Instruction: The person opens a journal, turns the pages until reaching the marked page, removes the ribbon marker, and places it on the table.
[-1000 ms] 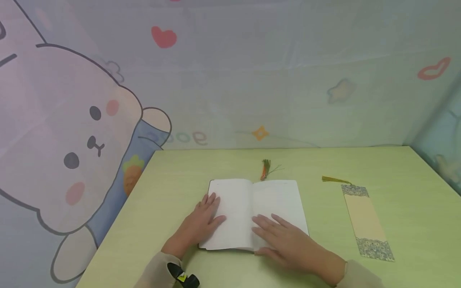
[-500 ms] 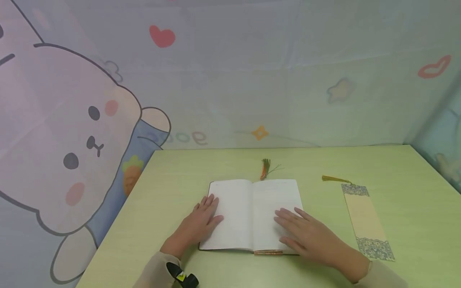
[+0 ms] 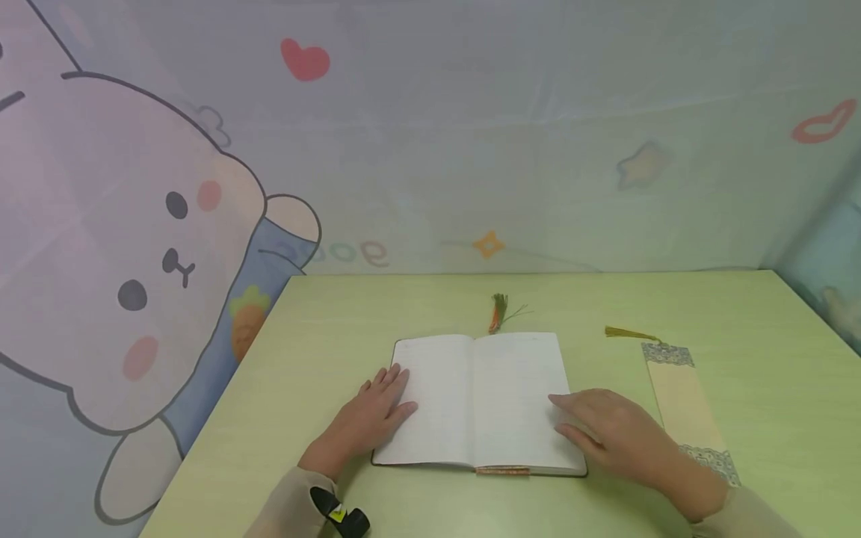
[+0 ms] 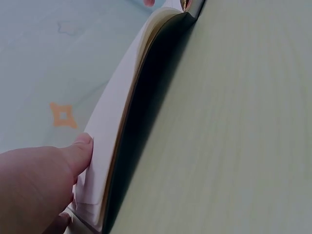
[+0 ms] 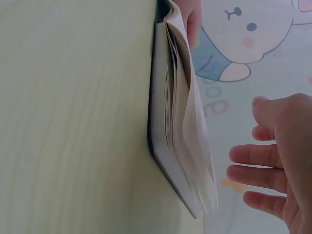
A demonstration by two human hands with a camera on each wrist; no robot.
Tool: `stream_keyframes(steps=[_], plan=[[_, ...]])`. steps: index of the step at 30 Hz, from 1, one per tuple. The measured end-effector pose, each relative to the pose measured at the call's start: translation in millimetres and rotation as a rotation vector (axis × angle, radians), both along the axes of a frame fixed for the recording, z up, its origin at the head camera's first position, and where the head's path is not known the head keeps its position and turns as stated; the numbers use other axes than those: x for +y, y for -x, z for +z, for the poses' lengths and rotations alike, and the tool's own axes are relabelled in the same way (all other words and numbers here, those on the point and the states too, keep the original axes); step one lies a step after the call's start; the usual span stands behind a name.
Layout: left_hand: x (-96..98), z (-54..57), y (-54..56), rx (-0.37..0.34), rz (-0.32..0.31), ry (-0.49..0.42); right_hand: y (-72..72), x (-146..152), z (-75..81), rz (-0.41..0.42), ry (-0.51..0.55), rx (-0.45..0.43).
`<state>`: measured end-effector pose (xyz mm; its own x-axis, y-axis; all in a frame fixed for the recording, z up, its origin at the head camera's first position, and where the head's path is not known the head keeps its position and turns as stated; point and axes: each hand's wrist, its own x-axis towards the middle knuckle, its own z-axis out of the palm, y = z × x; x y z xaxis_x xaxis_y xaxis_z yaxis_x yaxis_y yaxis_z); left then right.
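A notebook (image 3: 437,403) lies spread on the table with blank pages and a dark cover. My left hand (image 3: 368,420) rests flat on its left page near the outer edge, thumb on the paper. Over the outer edge of the right page hovers my right hand (image 3: 615,433), fingers loosely bent and holding nothing. In the right wrist view a gap shows between its fingers and the notebook's pages (image 5: 187,122). A patterned strip (image 3: 502,471) peeks out at the notebook's bottom edge, and a green and orange tassel (image 3: 498,314) sticks out at the top.
A cream bookmark (image 3: 682,400) with lace-patterned ends and a gold tassel (image 3: 632,333) lies right of the notebook, partly behind my right hand. A cartoon-printed cloth (image 3: 471,149) hangs behind the pale green table (image 3: 323,329).
My right hand has slid right across the right page to its outer edge, uncovering the page and the patterned strip below. My left hand has stayed in place.
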<state>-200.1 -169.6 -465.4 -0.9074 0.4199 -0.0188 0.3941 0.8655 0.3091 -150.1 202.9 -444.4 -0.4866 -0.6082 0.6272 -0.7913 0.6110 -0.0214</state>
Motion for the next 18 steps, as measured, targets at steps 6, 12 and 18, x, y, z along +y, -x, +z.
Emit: stream_keyframes(steps=[6,12,18], plan=[[-1.0,-0.5,-0.8,0.0,-0.005,-0.017,2.1,9.8,-0.5,0.027,-0.039,-0.017],[-1.5,-2.7,-0.7,0.002,-0.002,-0.017,4.7,17.4,-6.8,0.07,-0.086,-0.063],[-1.7,-4.8,0.0,0.004,0.001,-0.02,11.1,23.4,-16.2,0.053,-0.133,-0.117]])
